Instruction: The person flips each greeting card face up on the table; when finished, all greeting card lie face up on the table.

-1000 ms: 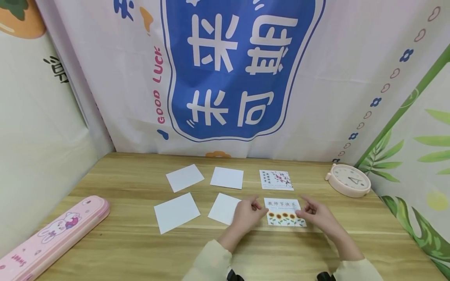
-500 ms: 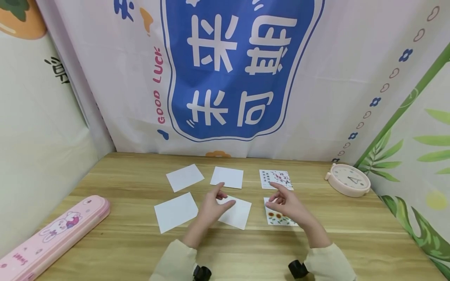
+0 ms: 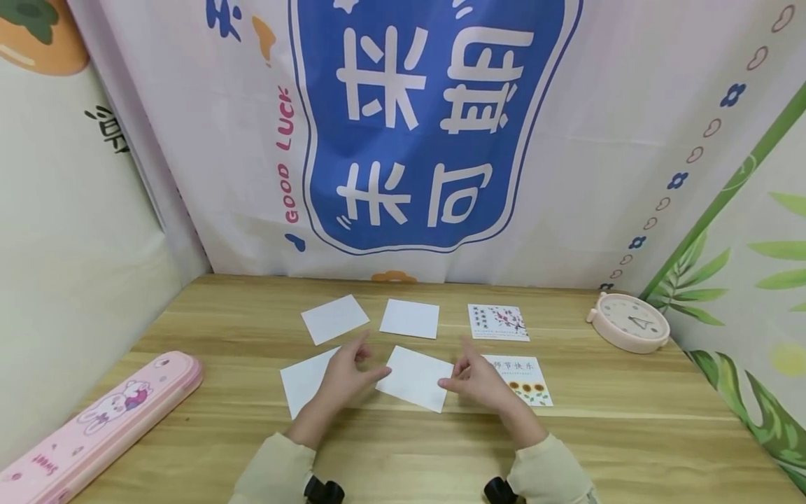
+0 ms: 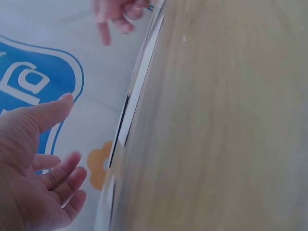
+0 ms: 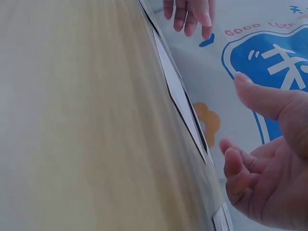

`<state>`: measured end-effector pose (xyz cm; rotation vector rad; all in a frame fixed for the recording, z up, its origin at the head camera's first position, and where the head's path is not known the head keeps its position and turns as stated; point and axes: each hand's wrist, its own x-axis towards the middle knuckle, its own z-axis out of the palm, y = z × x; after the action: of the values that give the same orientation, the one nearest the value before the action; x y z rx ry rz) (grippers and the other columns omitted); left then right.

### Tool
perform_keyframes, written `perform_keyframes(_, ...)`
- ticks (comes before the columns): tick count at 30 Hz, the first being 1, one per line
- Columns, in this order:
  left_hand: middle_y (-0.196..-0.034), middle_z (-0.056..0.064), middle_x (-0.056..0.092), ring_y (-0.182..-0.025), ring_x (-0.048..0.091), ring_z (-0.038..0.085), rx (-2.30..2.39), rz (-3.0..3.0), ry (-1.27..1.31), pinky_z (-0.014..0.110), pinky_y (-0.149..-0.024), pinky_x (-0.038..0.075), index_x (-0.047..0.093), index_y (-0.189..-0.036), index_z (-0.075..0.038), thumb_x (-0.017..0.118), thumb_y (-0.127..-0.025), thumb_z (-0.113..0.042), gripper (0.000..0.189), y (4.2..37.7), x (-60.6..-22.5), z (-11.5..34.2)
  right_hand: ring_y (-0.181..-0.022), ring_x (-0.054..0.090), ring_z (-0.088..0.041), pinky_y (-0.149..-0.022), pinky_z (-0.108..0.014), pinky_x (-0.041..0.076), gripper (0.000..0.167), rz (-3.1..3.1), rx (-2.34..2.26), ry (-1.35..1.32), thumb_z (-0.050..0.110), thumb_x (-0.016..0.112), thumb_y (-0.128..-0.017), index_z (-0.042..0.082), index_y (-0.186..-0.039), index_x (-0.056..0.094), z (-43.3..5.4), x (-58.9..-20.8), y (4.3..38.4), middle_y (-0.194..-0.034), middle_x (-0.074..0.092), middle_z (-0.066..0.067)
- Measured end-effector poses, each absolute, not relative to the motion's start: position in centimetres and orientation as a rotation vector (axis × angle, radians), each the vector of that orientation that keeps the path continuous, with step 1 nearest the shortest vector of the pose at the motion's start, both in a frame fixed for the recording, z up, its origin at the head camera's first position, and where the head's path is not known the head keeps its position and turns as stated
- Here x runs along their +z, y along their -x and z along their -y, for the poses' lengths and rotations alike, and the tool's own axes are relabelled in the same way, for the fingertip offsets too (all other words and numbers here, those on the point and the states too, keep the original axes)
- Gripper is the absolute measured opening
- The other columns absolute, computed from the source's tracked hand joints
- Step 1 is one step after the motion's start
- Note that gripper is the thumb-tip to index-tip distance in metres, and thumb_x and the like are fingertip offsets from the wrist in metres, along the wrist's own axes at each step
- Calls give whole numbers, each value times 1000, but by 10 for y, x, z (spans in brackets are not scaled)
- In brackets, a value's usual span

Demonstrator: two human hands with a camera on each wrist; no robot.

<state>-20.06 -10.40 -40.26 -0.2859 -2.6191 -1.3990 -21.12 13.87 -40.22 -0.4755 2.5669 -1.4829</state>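
Observation:
A blank white card [image 3: 414, 379] lies flat in the front row's middle, between my two hands. My left hand [image 3: 343, 378] hovers at its left edge, thumb apart from the fingers, partly covering another white card [image 3: 302, 381]. On the other side, my right hand [image 3: 483, 383] has its thumb tip close to the card's right edge and covers the left part of a sunflower card [image 3: 529, 385]. Both wrist views show thumb and fingers spread with nothing between them; the white card [image 4: 139, 91] appears there as a thin strip. Whether the thumbs touch the card, I cannot tell.
Behind are two more white cards [image 3: 335, 319] [image 3: 410, 319] and a card with plum blossoms [image 3: 499, 322]. A pink pencil case [image 3: 113, 420] lies at the left, a round pink clock [image 3: 631, 322] at the back right. A printed curtain [image 3: 239, 175] hangs behind the table.
Both hands have moved left, from the sunflower card to either side of the front middle white card. The sunflower card stays on the table, uncovered more on its right.

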Motion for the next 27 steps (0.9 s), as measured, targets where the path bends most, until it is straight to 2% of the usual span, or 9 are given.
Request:
perform_keyframes(3,-96,14,54,-88,49,27,-1406,2617,278,38,-75,41,37,-125,7,73,-68,-25,75,201,-409,108,-59,46,-14,-52,-27,39,88,-2636,-1368,498,22,71,-71,-11,-131,17,-135,-406,208,-70,49,-2)
perform_keyframes(6,-91,10,53,-83,48,24,-1399,2639,277,36,-70,41,37,-124,9,74,-66,-29,78,201,-415,108,-56,43,-14,-51,-27,37,72,-2694,-1272,499,24,71,-70,-8,-123,33,-132,-409,207,-66,48,-1)
perform_keyframes(9,-81,5,50,-74,45,21,-1314,2668,301,33,-63,38,50,-109,4,75,-64,-32,63,202,-421,107,-54,41,-13,-47,-26,35,53,-2731,-1209,495,25,71,-70,-4,-105,44,-130,-413,207,-65,46,-1)
perform_keyframes(11,-76,4,48,-69,42,19,-1209,2691,326,32,-59,35,54,-95,-1,74,-64,-33,49,202,-425,106,-53,40,-13,-46,-26,33,48,-2750,-1182,495,26,72,-69,-3,-97,46,-129,-415,207,-64,45,-1)
perform_keyframes(13,-76,2,48,-69,41,18,-1087,2720,342,33,-59,33,56,-90,-4,73,-64,-36,44,201,-428,105,-53,39,-13,-46,-25,33,51,-2777,-1149,507,26,73,-68,-3,-100,46,-128,-417,207,-64,44,-1)
perform_keyframes(18,-85,4,50,-76,42,20,-918,2778,338,39,-67,32,59,-108,-2,71,-65,-40,59,198,-434,103,-56,39,-12,-48,-25,33,80,-2842,-1022,517,28,74,-66,-12,-122,35,-127,-420,208,-67,43,1)
perform_keyframes(22,-84,4,49,-77,42,21,-879,2787,347,39,-67,31,59,-108,-1,71,-65,-38,59,199,-435,103,-82,52,-25,-69,-36,42,85,-2888,-915,479,33,72,-66,-13,-125,32,-126,-419,206,-95,55,-16)
perform_keyframes(25,-84,4,49,-77,42,21,-857,2792,355,39,-68,31,59,-108,0,72,-65,-36,57,199,-436,103,-108,41,-36,-87,-45,33,84,-2907,-875,451,36,72,-66,-13,-124,34,-124,-418,205,-120,42,-26)
perform_keyframes(27,-84,3,50,-77,42,21,-857,2793,357,40,-68,31,60,-107,0,72,-66,-35,55,198,-436,103,-111,39,-37,-88,-45,32,83,-2910,-869,449,36,71,-66,-12,-124,35,-124,-418,204,-122,40,-26)
